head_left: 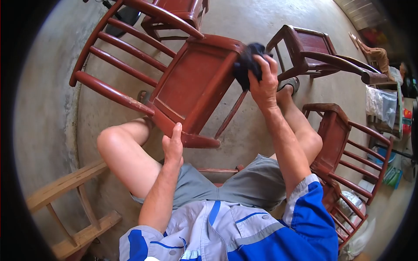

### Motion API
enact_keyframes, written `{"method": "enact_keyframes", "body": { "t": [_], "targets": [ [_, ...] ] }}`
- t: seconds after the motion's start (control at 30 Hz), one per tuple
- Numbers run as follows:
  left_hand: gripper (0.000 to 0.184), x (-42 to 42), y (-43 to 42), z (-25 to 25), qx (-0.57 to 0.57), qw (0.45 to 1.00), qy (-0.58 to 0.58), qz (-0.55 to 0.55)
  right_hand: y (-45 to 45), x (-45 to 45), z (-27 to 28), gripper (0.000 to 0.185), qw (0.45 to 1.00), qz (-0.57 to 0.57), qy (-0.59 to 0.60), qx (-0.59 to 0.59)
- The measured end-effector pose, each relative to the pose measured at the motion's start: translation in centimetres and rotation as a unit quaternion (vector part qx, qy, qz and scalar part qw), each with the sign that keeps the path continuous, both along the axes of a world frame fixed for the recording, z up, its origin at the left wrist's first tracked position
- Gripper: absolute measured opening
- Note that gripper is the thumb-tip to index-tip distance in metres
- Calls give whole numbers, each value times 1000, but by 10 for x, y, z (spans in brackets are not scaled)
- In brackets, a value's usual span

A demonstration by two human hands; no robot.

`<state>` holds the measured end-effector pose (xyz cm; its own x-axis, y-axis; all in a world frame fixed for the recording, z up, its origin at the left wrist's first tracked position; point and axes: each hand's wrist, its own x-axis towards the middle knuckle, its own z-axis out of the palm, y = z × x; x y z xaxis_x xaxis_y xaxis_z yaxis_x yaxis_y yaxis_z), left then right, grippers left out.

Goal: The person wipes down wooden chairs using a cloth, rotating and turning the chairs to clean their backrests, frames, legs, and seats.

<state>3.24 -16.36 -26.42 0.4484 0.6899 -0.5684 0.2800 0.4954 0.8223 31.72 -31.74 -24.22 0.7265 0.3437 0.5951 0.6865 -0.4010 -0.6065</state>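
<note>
A reddish-brown wooden chair (191,82) is tilted in front of my knees, its slatted back toward the left. At the near corner of its seat, my left hand (173,145) grips the frame with the thumb on top; the other fingers are mostly hidden beneath. My right hand (264,82) holds a bunched dark cloth (249,65) against the right edge of the seat. Slight blur shows on the cloth and fingers. Paint is worn on the chair's lower back post.
Another red chair (174,13) stands beyond, with a darker chair (311,45) at upper right. A red slatted chair (333,139) stands by my right knee. A wooden ladder-like frame (72,185) lies at left. Shelving with plastic bags (383,102) lines the right side.
</note>
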Motion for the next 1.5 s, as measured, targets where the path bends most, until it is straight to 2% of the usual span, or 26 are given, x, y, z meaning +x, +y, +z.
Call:
{"method": "enact_keyframes", "body": {
  "t": [0.07,0.13,0.17,0.27,0.33,0.4,0.47,0.5,0.6,0.8,0.87,0.97,1.0,1.07,1.13,1.17,1.27,1.3,1.33,1.37,1.4,1.47,1.5],
  "targets": [
    [49,1,0,-1,3,1000,-5,5,15,8,17,55,997,46,-53,-11],
    [49,2,-2,-2,-1,1000,-7,8,24,15,-1,61,990,68,-99,-79],
    [49,1,-2,-2,-5,1000,-7,9,25,13,-15,65,992,53,-59,-103],
    [48,2,3,-2,-5,1000,-9,7,-3,12,-61,63,988,3,-37,-147],
    [48,-2,-2,-1,-7,1000,-5,8,-35,2,-112,53,963,-2,-12,-268],
    [47,1,-1,-2,-4,1000,-8,12,-65,-2,-171,49,943,-59,101,-312],
    [46,2,-2,-2,1,1000,-13,14,-83,-10,-202,43,887,-109,257,-368],
    [45,0,-3,0,3,1000,-14,16,-87,-13,-200,38,880,-80,279,-376],
    [45,3,-3,5,1,1000,12,12,-79,-7,-186,35,888,-115,297,-333],
    [45,4,-6,6,14,1000,-3,13,-53,52,-118,27,967,-166,166,-94],
    [45,4,-5,2,18,1000,0,16,-38,76,-88,27,981,-98,157,48],
    [45,3,-5,4,22,1000,3,15,11,82,-7,29,962,5,208,179],
    [45,4,-5,6,22,1000,4,12,27,85,8,31,958,33,226,175],
    [45,2,-3,2,19,1000,-3,12,51,83,27,35,994,57,89,2],
    [47,2,-5,0,19,1000,-4,5,66,76,10,39,982,17,172,-82],
    [48,0,-5,1,22,1000,0,-1,64,78,8,43,977,5,205,-59],
    [46,-1,-5,-1,40,999,10,7,55,96,-17,42,957,-9,286,-36],
    [44,0,-6,-1,45,999,12,11,49,85,10,38,928,-25,371,-29],
    [44,1,-6,-1,42,999,8,11,39,92,-6,33,931,-28,364,-19],
    [44,2,-6,0,39,999,4,12,8,127,-78,31,972,41,-39,-229],
    [44,2,-6,0,37,999,2,13,-8,127,-96,31,974,96,90,-185],
    [45,2,-6,3,52,999,8,-2,-46,125,-139,33,941,89,-9,-327],
    [46,0,-6,5,59,998,16,-8,-44,105,-133,39,933,-70,249,-251]
  ]
}}
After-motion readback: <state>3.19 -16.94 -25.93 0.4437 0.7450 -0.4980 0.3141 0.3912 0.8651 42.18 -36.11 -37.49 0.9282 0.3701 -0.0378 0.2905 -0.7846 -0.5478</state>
